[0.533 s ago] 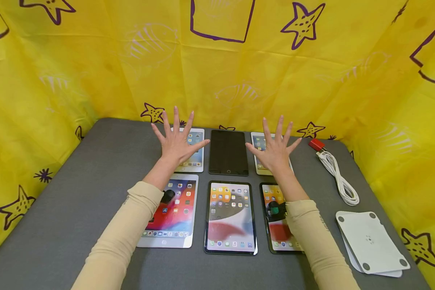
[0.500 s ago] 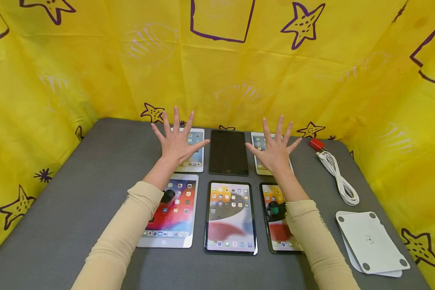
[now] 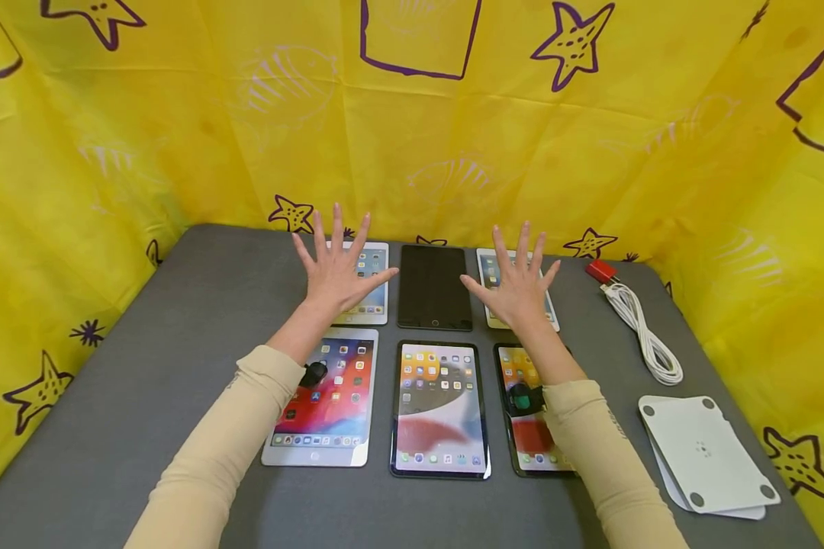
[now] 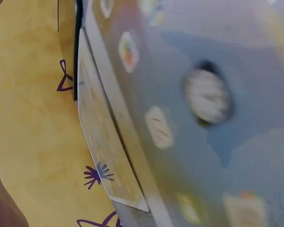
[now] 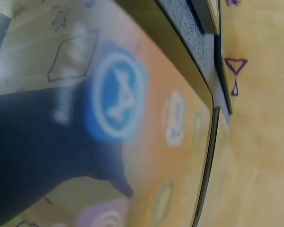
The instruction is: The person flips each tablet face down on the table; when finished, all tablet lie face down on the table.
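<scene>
1. Your left hand (image 3: 335, 278), splayed and gripping nothing, is over the left rear tablet (image 3: 376, 293); best hover clear of it. That tablet lies flat on the worktop (image 3: 144, 343), long axis running away from you.
2. The black tablet (image 3: 435, 286) lies between your hands, home button (image 3: 435, 323) toward you, long axis likewise.
3. Your right hand (image 3: 519, 291), also splayed and empty, is over the right rear tablet (image 3: 489, 268); best match heights. Same long axis.
</scene>
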Demonstrator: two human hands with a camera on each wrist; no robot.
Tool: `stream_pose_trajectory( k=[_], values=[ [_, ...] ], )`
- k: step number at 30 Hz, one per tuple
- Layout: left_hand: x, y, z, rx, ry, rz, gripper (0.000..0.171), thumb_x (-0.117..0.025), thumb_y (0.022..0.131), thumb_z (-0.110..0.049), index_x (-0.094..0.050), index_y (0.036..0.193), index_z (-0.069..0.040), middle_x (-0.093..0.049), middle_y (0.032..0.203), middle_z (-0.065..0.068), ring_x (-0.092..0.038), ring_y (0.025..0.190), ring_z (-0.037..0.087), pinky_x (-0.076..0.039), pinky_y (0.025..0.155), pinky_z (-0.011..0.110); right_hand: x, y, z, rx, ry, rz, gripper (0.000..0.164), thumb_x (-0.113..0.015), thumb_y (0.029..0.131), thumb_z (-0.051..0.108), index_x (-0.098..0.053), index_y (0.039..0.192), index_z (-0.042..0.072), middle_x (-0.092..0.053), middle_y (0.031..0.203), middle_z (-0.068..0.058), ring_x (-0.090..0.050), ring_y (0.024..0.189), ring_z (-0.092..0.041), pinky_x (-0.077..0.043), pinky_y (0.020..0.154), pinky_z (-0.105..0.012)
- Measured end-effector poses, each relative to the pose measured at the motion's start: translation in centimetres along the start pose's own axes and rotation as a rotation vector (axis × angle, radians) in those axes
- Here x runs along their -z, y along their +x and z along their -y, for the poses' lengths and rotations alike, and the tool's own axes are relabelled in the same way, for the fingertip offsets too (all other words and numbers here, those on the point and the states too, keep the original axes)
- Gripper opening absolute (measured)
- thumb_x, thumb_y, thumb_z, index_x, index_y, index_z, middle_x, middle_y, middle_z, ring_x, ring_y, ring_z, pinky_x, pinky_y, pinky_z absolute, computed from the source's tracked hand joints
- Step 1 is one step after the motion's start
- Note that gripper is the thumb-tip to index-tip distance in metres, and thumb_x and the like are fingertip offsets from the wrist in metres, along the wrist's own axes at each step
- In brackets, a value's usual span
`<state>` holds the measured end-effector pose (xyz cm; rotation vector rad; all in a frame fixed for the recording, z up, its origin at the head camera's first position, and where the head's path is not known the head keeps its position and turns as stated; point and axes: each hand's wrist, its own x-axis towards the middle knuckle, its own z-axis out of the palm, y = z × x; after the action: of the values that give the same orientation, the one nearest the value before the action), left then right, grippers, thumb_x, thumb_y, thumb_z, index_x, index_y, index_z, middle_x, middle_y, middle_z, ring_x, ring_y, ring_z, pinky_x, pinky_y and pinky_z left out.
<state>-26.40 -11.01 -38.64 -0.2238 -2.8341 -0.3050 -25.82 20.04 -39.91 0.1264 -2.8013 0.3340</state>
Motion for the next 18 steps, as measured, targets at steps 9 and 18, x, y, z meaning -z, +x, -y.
stream_pose_trajectory(
  k=[9,18],
  values=[
    [0.8,-3.0,1.4,-0.007,-0.226,0.088,0.097,-0.046,0.086,-0.074,0.004,0.157,-0.033,0.023,0.160,0.004,0.020,0.145,0.031,0.019,0.106,0.065,0.5,-1.3,1.9,0.073,0.092,0.028,0.103,-0.046,0.083,0.078,0.001,0.158,0.025,0.016,0.162,-0.007,0.009,0.147,-0.035,-0.011,0.111,-0.066],
    [2.1,-7.2,3.1,0.045,-0.491,0.189,0.093,-0.063,0.089,-0.044,-0.010,0.157,-0.009,-0.008,0.160,0.020,-0.012,0.143,0.043,-0.017,0.109,0.068,1.2,-3.8,4.8,0.162,0.344,0.154,0.094,-0.065,0.087,0.051,-0.018,0.156,0.008,-0.010,0.161,-0.016,-0.012,0.145,-0.040,-0.020,0.111,-0.062]
  ],
)
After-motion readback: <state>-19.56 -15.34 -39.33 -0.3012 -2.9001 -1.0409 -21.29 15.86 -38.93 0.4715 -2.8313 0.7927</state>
